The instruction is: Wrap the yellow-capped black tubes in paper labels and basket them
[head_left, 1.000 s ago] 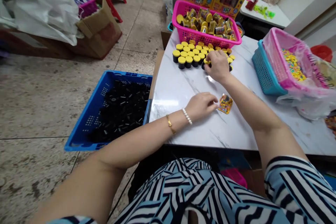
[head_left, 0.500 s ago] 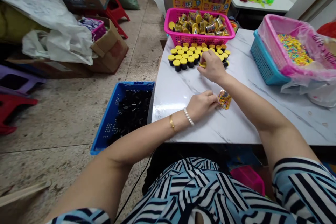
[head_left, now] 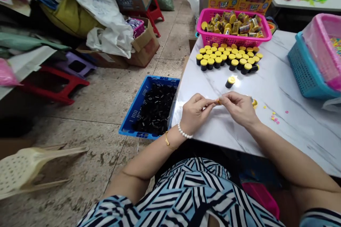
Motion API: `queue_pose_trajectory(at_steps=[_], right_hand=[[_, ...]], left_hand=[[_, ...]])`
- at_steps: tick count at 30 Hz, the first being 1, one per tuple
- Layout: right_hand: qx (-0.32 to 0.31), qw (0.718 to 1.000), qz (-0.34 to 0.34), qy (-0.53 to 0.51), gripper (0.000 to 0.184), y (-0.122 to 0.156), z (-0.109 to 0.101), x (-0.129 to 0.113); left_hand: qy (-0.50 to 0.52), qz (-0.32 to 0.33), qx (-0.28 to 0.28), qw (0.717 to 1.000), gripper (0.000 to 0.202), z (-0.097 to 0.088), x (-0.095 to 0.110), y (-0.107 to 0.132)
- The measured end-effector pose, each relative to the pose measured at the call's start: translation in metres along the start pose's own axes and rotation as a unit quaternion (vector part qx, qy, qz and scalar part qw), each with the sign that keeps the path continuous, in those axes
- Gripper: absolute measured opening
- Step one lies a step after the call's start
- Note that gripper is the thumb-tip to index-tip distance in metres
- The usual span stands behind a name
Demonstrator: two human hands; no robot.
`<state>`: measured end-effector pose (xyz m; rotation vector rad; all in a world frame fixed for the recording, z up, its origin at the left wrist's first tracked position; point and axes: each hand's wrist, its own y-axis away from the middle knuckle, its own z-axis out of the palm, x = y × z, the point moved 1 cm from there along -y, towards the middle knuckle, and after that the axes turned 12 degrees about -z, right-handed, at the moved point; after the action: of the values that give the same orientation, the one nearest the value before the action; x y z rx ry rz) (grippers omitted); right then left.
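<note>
My left hand (head_left: 195, 114) and my right hand (head_left: 240, 109) meet over the near part of the table. Fingers of both are pinched on a small orange printed label (head_left: 217, 102), mostly hidden by the fingertips. Just beyond them stands one small black jar with a yellow lid (head_left: 230, 82), upright and apart from the others. Farther back, rows of the same black jars with yellow lids (head_left: 217, 59) stand close together; one at their right end (head_left: 254, 68) is lying over. Partly behind my right hand, a stack of shiny printed labels (head_left: 254, 103) lies on the table.
A pink basket (head_left: 234, 39) of labelled jars sits behind the rows. Blue and pink stacked baskets (head_left: 303, 67) stand at the right. Small coloured beads (head_left: 275, 118) are scattered on the white table (head_left: 266, 134). On the floor left is a blue crate (head_left: 133, 113) of black jars.
My right hand has come back from the jar rows to my left hand, and both now pinch a label. One jar now stands apart in front. The view has turned left.
</note>
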<state>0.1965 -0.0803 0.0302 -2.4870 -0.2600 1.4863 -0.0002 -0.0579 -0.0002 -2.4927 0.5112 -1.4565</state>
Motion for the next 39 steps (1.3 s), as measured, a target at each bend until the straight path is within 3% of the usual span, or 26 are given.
queue_pose_trajectory(at_steps=[3, 6, 8, 10, 16, 19, 22, 28, 31, 35, 39], right_hand=[[0.016, 0.999, 0.019, -0.035, 0.030, 0.003, 0.008, 0.008], [-0.001, 0.997, 0.059, -0.057, 0.030, 0.004, 0.012, 0.021], [-0.019, 0.995, 0.066, -0.067, 0.027, 0.007, 0.014, 0.025], [-0.031, 0.996, 0.062, -0.062, 0.022, 0.010, 0.016, 0.025], [-0.046, 0.997, 0.058, 0.019, 0.017, 0.010, 0.015, 0.024], [0.006, 0.995, 0.085, -0.051, 0.024, 0.003, 0.004, 0.030], [0.071, 0.982, 0.117, -0.133, 0.027, -0.001, -0.006, 0.037], [0.030, 0.966, 0.125, -0.224, 0.033, 0.004, -0.001, 0.040], [0.031, 0.964, 0.103, -0.244, 0.032, 0.007, 0.002, 0.037], [0.035, 0.959, 0.103, -0.263, 0.033, 0.007, 0.003, 0.036], [0.021, 0.959, 0.088, -0.270, 0.031, 0.008, 0.004, 0.034]], left_hand=[[0.016, -0.054, -0.013, 0.998, 0.018, 0.002, 0.001, 0.004], [0.071, -0.175, -0.074, 0.979, 0.038, 0.002, -0.009, 0.004], [0.120, -0.241, -0.131, 0.954, 0.036, 0.004, -0.017, 0.003], [0.142, -0.270, -0.152, 0.940, 0.025, 0.006, -0.023, 0.003], [0.083, -0.263, -0.133, 0.952, 0.019, 0.010, -0.021, 0.001], [0.034, -0.259, -0.139, 0.955, 0.024, 0.011, -0.019, 0.001], [-0.013, -0.206, -0.098, 0.974, 0.031, 0.008, -0.013, 0.000], [0.048, -0.140, 0.008, 0.989, 0.018, -0.001, 0.016, 0.004], [0.129, -0.185, -0.011, 0.974, 0.021, 0.003, 0.024, 0.005], [0.242, -0.286, -0.034, 0.927, 0.027, 0.012, 0.024, 0.003], [0.311, -0.326, -0.077, 0.889, 0.033, 0.016, 0.027, -0.001]])
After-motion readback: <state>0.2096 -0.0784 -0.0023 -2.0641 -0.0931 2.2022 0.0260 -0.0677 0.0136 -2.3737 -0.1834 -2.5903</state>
